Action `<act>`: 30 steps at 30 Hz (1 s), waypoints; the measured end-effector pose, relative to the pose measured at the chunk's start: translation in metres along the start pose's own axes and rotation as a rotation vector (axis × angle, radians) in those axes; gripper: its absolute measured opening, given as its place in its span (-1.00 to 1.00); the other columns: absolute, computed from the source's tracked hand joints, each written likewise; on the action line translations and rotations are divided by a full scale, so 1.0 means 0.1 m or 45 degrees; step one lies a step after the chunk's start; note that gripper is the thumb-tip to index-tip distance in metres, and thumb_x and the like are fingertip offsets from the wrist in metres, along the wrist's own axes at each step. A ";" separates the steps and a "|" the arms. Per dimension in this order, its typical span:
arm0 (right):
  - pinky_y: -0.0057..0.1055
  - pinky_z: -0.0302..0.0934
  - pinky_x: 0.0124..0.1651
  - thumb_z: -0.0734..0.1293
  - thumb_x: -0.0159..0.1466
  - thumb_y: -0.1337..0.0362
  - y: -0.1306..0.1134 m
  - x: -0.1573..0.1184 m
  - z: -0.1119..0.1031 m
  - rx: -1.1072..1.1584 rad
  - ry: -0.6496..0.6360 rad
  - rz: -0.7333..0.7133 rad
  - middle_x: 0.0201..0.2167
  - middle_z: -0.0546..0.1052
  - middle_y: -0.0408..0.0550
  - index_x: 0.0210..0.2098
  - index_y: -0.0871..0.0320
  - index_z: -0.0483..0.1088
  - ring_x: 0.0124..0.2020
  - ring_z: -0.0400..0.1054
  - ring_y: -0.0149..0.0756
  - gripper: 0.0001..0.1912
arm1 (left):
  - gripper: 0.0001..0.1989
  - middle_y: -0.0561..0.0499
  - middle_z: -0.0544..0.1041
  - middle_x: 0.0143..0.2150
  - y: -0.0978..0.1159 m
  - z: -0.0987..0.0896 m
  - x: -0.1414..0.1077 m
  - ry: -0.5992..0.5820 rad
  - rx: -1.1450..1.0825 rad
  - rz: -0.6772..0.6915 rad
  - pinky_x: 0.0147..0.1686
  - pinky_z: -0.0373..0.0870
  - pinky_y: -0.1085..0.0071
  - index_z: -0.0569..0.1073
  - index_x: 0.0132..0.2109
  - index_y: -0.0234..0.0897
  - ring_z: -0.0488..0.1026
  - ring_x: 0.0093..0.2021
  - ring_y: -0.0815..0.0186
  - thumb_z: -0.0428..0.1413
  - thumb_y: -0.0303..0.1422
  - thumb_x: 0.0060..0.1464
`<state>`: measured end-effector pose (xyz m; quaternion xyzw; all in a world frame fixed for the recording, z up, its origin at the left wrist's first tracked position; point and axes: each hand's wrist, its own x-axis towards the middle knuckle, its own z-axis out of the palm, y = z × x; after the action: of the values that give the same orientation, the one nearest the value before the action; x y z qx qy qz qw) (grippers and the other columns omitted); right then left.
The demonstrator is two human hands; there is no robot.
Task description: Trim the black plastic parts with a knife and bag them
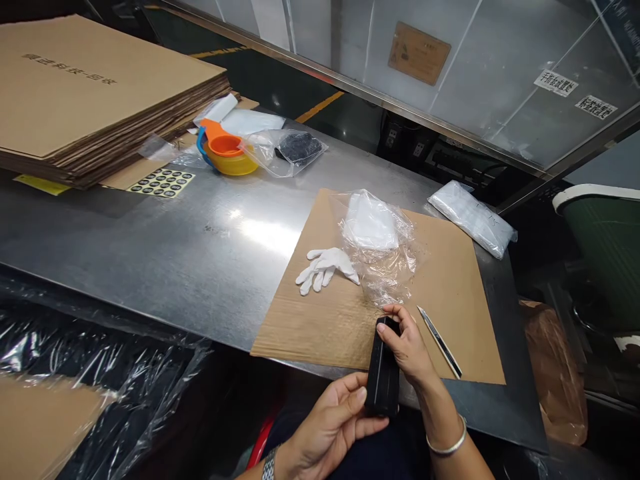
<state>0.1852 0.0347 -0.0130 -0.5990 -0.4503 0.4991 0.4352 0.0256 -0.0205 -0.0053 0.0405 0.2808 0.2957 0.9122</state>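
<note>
A black oblong block (384,373), its exact kind unclear, is held in front of me at the table's near edge. My left hand (335,417) grips its lower end between thumb and fingers. Around its upper end my right hand (406,343) is closed, the thumb lying on the top face. Just right of that hand a utility knife (440,343) rests on a flat cardboard sheet (320,333). Beyond the block, a white glove (327,268) lies on the same sheet, beside a clear plastic bag (387,267) with white material in it.
A tall stack of cardboard (115,93) fills the metal table's (225,267) left end. Near it are nested orange and yellow scoops (230,153), a bagged dark item (300,148) and a sticker sheet (163,183). At right lies a packet of white bags (473,217).
</note>
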 end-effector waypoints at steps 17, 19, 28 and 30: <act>-0.27 0.12 -0.16 0.26 0.15 0.17 -0.08 -0.04 -0.08 -0.790 0.110 -0.077 -0.33 0.44 -0.04 -0.27 0.16 0.34 -0.23 0.29 -0.17 -0.79 | -0.51 -0.16 0.51 -0.08 -0.06 -0.01 0.02 0.237 0.733 0.248 -0.29 0.48 0.31 0.37 0.08 -0.32 0.45 -0.18 0.18 0.13 -0.22 0.02; -0.26 0.13 -0.15 0.25 0.16 0.17 -0.11 -0.07 -0.07 -0.870 0.117 -0.097 -0.31 0.45 -0.01 -0.27 0.17 0.34 -0.21 0.29 -0.15 -0.78 | -0.55 -0.15 0.52 -0.10 -0.09 -0.03 0.05 0.245 0.825 0.254 -0.34 0.49 0.34 0.36 0.09 -0.34 0.46 -0.26 0.23 0.08 -0.27 0.06; -0.20 0.16 -0.14 0.21 0.21 0.17 -0.19 -0.16 -0.02 -1.153 0.211 -0.190 -0.29 0.44 0.08 -0.24 0.22 0.35 -0.20 0.30 -0.07 -0.75 | -0.60 -0.03 0.56 -0.31 -0.12 -0.07 0.09 0.278 1.228 0.428 -0.44 0.44 0.45 0.38 0.10 -0.30 0.42 -0.47 0.35 -0.09 -0.37 0.14; -0.20 0.17 -0.14 0.21 0.22 0.18 -0.19 -0.16 -0.01 -1.187 0.224 -0.211 -0.30 0.44 0.07 -0.24 0.21 0.35 -0.21 0.31 -0.07 -0.76 | -0.59 -0.02 0.57 -0.30 -0.11 -0.05 0.09 0.265 1.260 0.429 -0.42 0.44 0.45 0.36 0.12 -0.27 0.41 -0.46 0.35 -0.10 -0.35 0.15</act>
<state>0.1830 0.0228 0.0090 -0.7322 -0.6339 0.1551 0.1950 0.0344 -0.0251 -0.0164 0.4809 0.4654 0.2726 0.6912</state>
